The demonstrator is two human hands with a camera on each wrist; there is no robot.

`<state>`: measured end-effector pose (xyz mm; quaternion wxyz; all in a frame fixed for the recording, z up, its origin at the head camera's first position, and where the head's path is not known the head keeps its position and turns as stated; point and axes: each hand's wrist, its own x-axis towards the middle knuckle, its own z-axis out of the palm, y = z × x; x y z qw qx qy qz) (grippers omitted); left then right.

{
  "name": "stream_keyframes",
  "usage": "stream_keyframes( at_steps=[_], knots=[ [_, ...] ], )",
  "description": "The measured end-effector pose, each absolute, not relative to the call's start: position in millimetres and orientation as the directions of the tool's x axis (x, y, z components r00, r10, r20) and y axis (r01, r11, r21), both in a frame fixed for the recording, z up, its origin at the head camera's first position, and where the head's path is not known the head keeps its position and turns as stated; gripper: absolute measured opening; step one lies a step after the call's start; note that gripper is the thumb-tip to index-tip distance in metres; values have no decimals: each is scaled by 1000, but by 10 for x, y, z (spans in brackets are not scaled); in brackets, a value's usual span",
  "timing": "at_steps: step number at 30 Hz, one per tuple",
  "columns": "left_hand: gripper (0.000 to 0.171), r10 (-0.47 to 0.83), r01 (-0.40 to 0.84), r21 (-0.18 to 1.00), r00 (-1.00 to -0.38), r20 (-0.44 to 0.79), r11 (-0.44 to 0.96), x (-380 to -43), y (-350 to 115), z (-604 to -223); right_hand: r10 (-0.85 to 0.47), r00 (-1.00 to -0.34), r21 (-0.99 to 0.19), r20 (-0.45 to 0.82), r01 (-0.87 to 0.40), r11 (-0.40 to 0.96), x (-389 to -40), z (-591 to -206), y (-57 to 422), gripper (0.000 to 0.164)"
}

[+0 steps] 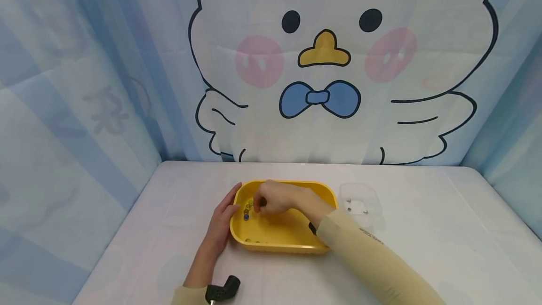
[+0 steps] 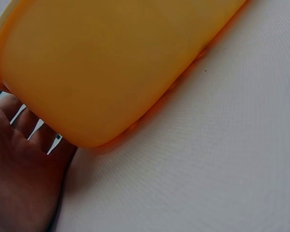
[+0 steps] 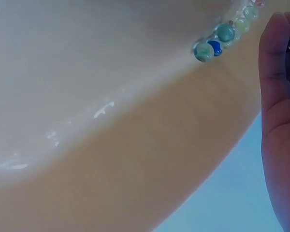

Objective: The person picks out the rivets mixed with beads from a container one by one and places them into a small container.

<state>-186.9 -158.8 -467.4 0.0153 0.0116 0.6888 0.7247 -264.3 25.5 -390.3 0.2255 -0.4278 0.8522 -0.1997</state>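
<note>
A yellow plastic tray (image 1: 288, 248) sits on the white table. Glass marbles (image 3: 225, 33), green, yellowish and blue, gather at its left end, and a couple more lie by the near wall. At that left end my left hand (image 1: 220, 222) holds the tray, thumb by the rim and fingers along the outer wall (image 2: 101, 96). Over the marbles, inside the tray, is my right hand (image 1: 275, 196), pointing down with fingers bent. Its fingertips (image 3: 279, 24) are close to the marbles in the right wrist view; whether anything is between them is hidden.
Right of the tray stands a clear plastic container (image 1: 360, 201) with a few small shiny spots in it, too small to identify. Behind the table hangs a curtain (image 1: 322, 140) with a cartoon bird; more curtain (image 1: 76, 154) runs along the left side.
</note>
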Motion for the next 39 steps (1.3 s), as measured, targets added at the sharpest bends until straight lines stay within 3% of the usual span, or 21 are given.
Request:
stream_keyframes(
  at_steps=[12, 23, 29, 39],
  knots=[
    [57, 32, -11, 999, -999, -10, -33, -1879, -1584, -4688, -846, -513, -545, -146, -672, 501, -2644, -3740, 375, 13],
    [57, 24, -10, 1000, -1000, -10, -29, -1874, -1582, -4682, -833, -547, -572, -86, -657, 491, -2629, -3551, 634, 14],
    [57, 25, -14, 999, -1000, -13, -39, -1866, -1574, -4684, -797, -601, -580, -53, -632, 515, -2603, -3479, 832, 16],
    [57, 25, -5, 999, -1000, -4, -53, -1867, -1572, -4690, -771, -637, -536, -1, -650, 539, -2600, -3363, 1147, 15]
  ],
)
